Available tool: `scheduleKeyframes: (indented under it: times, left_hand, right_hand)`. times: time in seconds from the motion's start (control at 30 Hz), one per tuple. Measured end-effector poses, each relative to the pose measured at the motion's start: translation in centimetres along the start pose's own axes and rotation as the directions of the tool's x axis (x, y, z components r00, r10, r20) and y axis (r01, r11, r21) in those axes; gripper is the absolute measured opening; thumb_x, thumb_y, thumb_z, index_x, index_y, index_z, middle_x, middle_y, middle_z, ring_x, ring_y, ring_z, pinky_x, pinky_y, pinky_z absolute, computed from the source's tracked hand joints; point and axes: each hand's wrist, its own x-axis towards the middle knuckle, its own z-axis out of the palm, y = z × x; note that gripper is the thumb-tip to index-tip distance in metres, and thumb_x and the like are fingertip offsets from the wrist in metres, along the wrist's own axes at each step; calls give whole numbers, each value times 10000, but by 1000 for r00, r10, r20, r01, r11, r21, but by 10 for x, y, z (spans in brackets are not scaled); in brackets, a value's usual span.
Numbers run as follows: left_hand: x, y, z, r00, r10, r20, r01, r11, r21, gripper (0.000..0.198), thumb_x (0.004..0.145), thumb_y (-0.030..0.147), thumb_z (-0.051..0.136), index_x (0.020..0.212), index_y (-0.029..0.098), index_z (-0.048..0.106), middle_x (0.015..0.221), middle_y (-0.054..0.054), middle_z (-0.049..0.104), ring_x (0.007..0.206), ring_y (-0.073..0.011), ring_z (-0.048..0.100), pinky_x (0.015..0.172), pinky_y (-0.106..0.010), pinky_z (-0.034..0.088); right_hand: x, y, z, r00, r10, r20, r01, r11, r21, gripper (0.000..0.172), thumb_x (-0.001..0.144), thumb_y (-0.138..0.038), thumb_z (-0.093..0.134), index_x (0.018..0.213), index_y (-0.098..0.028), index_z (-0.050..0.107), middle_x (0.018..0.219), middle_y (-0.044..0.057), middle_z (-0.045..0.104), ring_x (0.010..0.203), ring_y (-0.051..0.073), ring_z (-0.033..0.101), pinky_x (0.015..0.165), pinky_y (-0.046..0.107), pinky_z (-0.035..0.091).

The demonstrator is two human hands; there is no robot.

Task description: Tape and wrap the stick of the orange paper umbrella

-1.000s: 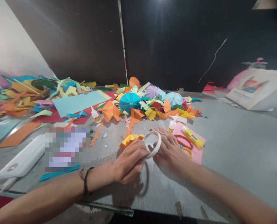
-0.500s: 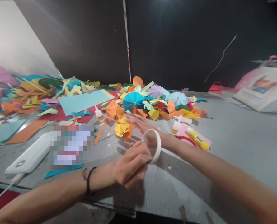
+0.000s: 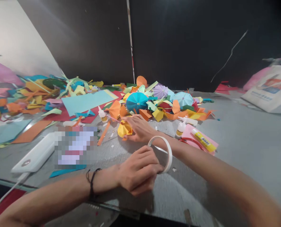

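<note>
While left hand (image 3: 138, 170) grips tape roll (image 3: 170, 156) | right hand (image 3: 139, 127) touches yellow paper (image 3: 123, 128)

white tape roll (image 3: 170, 154), yellow folded paper (image 3: 123, 129), teal paper umbrella (image 3: 137, 101)

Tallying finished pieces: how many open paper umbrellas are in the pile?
3: teal umbrella at the pile's front, purple umbrella behind it, light blue umbrella to its right. More may be buried.

Left hand (image 3: 137, 170) gripping tape ring (image 3: 169, 155) upright on table (image 3: 237, 145); right hand (image 3: 140, 127) resting, fingers extended, on yellow paper (image 3: 123, 129).
</note>
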Motion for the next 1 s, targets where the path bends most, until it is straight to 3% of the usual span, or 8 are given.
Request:
scheduleKeyframes:
  times: [0.23, 0.4, 0.53, 0.63, 0.73, 0.9, 1.0]
  left_hand:
    - [6, -2, -1, 999, 39, 6, -39, 999, -6, 256, 896, 133, 460, 1147, 160, 504, 812, -57, 628, 720, -202, 575, 764, -399, 497]
    - [6, -2, 2, 997, 80, 5, -79, 997, -23, 265, 881, 129, 478, 1142, 155, 509, 810, -58, 644, 719, -200, 585, 747, -386, 503]
    - [5, -1, 1, 997, 64, -52, -63, 998, 23, 265, 862, 108, 479, 1119, 168, 496, 823, -51, 620, 718, -196, 581, 728, -382, 504]
    - [5, 0, -2, 990, -4, -141, 17, 996, 90, 236, 873, 80, 468, 1077, 196, 493, 843, -46, 596, 734, -191, 561, 701, -368, 507]
    - [7, -3, -7, 964, -123, -236, 159, 977, 140, 205, 922, 68, 466, 1074, 193, 520, 920, -72, 601, 827, -198, 568, 727, -360, 537]
    - [8, -23, -9, 861, -363, -356, 444, 878, 177, 129, 985, 85, 494, 1007, 194, 559, 1008, -76, 588, 970, -199, 588, 863, -364, 562]
    - [-1, -39, -4, 820, -480, -313, 539, 831, 137, 92, 987, 125, 543, 940, 189, 589, 1025, -78, 591, 974, -201, 610, 854, -361, 570]
  right_hand:
    - [-36, -2, -23, 990, 63, -128, -50, 994, 100, 590, 910, -383, 758, 1409, -220, 488, 1378, 149, 654, 1276, 336, 618, 1115, 557, 465]
    - [-65, 0, -45, 969, 147, -197, -112, 977, 180, 526, 935, -384, 720, 1380, -235, 483, 1260, 126, 685, 1172, 303, 677, 1016, 520, 550]
    - [-79, 11, -59, 906, 302, -297, -211, 930, 300, 582, 860, -391, 792, 1339, -224, 507, 1199, 122, 702, 1130, 308, 701, 1005, 533, 564]
    - [-84, 18, -71, 841, 407, -358, -277, 890, 362, 562, 843, -427, 803, 1286, -202, 540, 1169, 131, 711, 1084, 298, 713, 987, 525, 584]
    - [-85, 21, -86, 806, 448, -386, -282, 865, 414, 562, 831, -455, 812, 1264, -207, 553, 1150, 127, 717, 1075, 287, 712, 975, 504, 600]
    - [-90, 16, -113, 750, 496, -437, -272, 834, 481, 552, 814, -406, 850, 1258, -270, 552, 1115, 75, 733, 1109, 286, 704, 1019, 522, 572]
    - [-102, 10, -126, 727, 525, -442, -251, 803, 541, 505, 824, -368, 857, 1240, -305, 578, 1107, 53, 734, 1095, 273, 709, 1020, 504, 567]
